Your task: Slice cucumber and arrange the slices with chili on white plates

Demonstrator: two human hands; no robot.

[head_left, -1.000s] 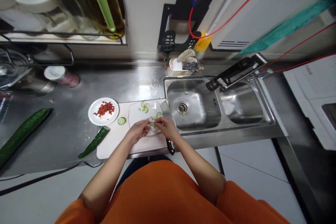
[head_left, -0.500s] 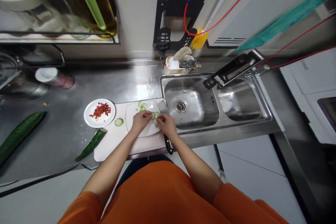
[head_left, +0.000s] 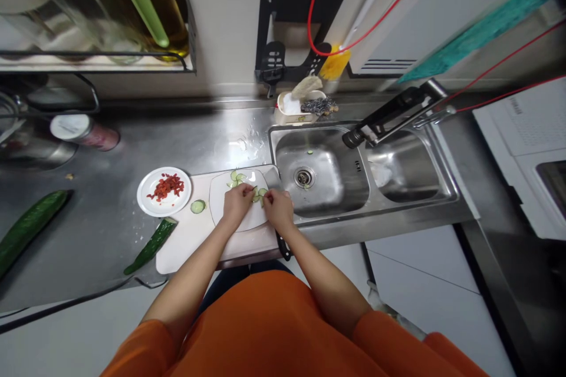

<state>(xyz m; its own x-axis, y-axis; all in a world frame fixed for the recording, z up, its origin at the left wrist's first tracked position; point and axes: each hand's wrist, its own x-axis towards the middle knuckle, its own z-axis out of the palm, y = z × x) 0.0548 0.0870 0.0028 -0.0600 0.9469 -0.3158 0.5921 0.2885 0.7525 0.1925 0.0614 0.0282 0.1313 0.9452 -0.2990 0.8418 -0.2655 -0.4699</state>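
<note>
Over a white square plate [head_left: 250, 222] on the white cutting board [head_left: 186, 250], both of my hands pinch at thin cucumber slices [head_left: 259, 194]. My left hand [head_left: 237, 202] has its fingertips closed on a slice at the left of this small group. From the right, my right hand [head_left: 278, 210] pinches the group's other edge, fingers together. Another cluster of cucumber slices [head_left: 235, 178] lies fanned near the plate's far rim. One cucumber piece [head_left: 198, 206] sits on the board left of the plate. Below my right wrist a knife handle [head_left: 283, 247] shows; the blade is mostly hidden.
A white dish of red berries [head_left: 167, 187] stands left of the board, with a cut cucumber [head_left: 151, 246] before it. Farther left lies a whole cucumber [head_left: 33, 230]. The double sink [head_left: 327, 174] borders the board on the right; a jar [head_left: 85, 131] stands at back left.
My hands remain over the same slices, with small finger shifts. My right hand has turned slightly and lowered. The whole view has shifted a little.
</note>
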